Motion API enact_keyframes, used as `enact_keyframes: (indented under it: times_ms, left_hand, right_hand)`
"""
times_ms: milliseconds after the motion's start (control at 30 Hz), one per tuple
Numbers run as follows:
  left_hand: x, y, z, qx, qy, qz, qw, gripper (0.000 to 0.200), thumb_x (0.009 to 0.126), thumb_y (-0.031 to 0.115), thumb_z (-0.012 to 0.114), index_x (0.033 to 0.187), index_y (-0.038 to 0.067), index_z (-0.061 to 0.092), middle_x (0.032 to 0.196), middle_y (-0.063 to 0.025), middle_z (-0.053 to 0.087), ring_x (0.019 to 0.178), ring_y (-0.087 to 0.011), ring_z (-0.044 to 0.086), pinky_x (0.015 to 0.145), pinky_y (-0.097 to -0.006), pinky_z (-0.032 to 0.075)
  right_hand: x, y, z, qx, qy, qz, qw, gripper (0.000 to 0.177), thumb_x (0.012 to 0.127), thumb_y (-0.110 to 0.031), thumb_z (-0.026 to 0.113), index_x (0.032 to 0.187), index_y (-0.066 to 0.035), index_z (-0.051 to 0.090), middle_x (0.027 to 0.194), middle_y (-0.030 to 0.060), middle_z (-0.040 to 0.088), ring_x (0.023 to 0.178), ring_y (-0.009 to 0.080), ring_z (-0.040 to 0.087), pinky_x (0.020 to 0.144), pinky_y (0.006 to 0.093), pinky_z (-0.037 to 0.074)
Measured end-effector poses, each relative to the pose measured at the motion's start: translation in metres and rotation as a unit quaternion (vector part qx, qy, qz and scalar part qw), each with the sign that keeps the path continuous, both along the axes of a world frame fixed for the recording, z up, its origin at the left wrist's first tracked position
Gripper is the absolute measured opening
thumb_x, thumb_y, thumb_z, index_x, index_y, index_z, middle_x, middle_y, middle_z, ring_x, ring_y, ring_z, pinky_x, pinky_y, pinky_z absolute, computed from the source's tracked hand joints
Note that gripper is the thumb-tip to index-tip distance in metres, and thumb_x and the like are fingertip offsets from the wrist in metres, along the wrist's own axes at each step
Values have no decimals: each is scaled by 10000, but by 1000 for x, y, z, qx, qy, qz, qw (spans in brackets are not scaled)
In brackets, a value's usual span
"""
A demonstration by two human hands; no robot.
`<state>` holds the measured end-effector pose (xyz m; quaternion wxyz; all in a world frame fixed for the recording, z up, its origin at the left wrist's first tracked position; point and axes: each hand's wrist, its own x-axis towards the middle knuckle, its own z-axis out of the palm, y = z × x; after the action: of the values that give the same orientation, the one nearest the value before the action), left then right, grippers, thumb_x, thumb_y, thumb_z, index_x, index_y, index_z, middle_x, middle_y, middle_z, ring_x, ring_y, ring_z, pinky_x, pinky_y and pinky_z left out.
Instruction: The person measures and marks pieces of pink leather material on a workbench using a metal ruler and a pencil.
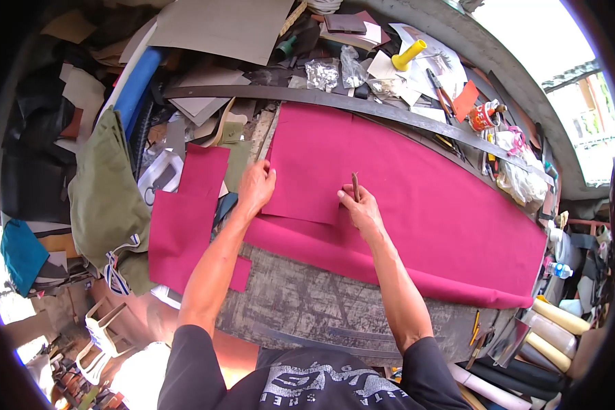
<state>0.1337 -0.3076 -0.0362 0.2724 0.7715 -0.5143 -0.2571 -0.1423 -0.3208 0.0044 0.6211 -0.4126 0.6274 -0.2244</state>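
A wide magenta cloth (444, 205) lies across the worktable, its near edge rolled into a fold. On its left part rests a smaller rectangular magenta cloth piece (307, 171). My left hand (256, 186) has its fingers closed on the left edge of that piece. My right hand (363, 210) is at the piece's lower right corner, closed around a slim brown stick-like tool (355, 184) that points away from me; its exact kind is unclear. More cut magenta cloth (184, 225) hangs over the table's left side, beside my left forearm.
A long dark metal strip (307, 96) runs behind the cloth. Beyond it are a yellow tube-shaped object (408, 56), pliers (441, 92), a red-and-white can (485, 116) and plastic bags. Olive cloth (106, 198) hangs at left; rolls of material (553, 335) lie at lower right.
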Motion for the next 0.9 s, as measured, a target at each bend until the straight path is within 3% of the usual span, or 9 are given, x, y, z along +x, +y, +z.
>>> enact_keyframes:
  times_ms: [100, 167, 267, 333, 367, 567, 667, 767, 900]
  left_hand:
    - [13, -56, 2, -22, 30, 14, 999, 381, 881, 191, 652, 1176, -48, 616, 791, -140, 676, 748, -250, 674, 696, -378, 524]
    - [30, -109, -24, -64, 229, 97, 966, 422, 910, 190, 635, 1232, -77, 570, 799, -93, 675, 766, -238, 675, 682, -373, 526]
    - [50, -167, -24, -71, 542, 186, 817, 401, 936, 82, 578, 1284, -88, 473, 989, -165, 648, 842, -298, 654, 772, -415, 565]
    - [55, -184, -31, -68, 630, 256, 730, 364, 929, 45, 561, 1254, -85, 463, 1095, -213, 593, 931, -324, 627, 846, -452, 554]
    - [55, -190, -31, -67, 669, 288, 682, 346, 926, 27, 553, 1240, -84, 458, 1149, -237, 565, 976, -337, 613, 884, -470, 549]
    - [56, -203, -40, -90, 685, 278, 667, 302, 917, 4, 546, 1192, -81, 455, 1174, -235, 541, 1043, -354, 587, 907, -487, 533]
    - [57, -205, -45, -118, 689, 228, 678, 252, 920, 5, 538, 1159, -55, 485, 1110, -200, 575, 978, -334, 612, 865, -466, 549]
    - [63, -196, -40, -94, 623, 157, 760, 235, 925, 44, 555, 1135, -60, 546, 1061, -156, 602, 925, -302, 638, 814, -405, 551]
    - [35, -149, -4, -10, 101, 51, 994, 332, 884, 138, 645, 1163, -43, 635, 1067, -185, 593, 931, -301, 643, 781, -416, 514]
  right_hand:
    - [0, -7, 2, -2, 38, 21, 999, 330, 850, -231, 762, 1041, 3, 629, 837, 31, 638, 729, 112, 575, 667, 267, 462]
    - [-1, -9, -3, -1, 46, 21, 999, 292, 828, -203, 774, 980, 2, 631, 800, 26, 632, 716, 109, 567, 655, 267, 459]
    - [1, -9, -15, -18, 32, 3, 999, 251, 802, -170, 782, 909, -1, 630, 750, 13, 612, 694, 96, 545, 630, 264, 444]
    - [1, -8, -19, -22, 20, -13, 999, 240, 791, -160, 781, 891, -2, 632, 737, 7, 601, 678, 86, 530, 614, 261, 433]
    - [0, -9, -20, -20, 20, -12, 1000, 238, 789, -159, 780, 888, -3, 631, 731, 5, 595, 673, 84, 525, 609, 260, 430]
    - [1, -8, -21, -19, 29, -13, 999, 236, 779, -158, 782, 871, -6, 626, 711, -3, 578, 658, 80, 511, 600, 254, 420]
    - [1, -7, -22, -28, 24, -15, 999, 238, 779, -161, 782, 867, -6, 625, 708, -4, 574, 657, 81, 510, 602, 257, 420]
    - [2, -7, -20, -29, 25, -15, 999, 246, 779, -161, 785, 874, -1, 624, 710, 0, 576, 663, 85, 513, 609, 260, 422]
    - [-1, -9, -20, -12, 32, 7, 999, 274, 783, -185, 790, 914, -2, 635, 731, 16, 595, 687, 101, 538, 631, 278, 439]
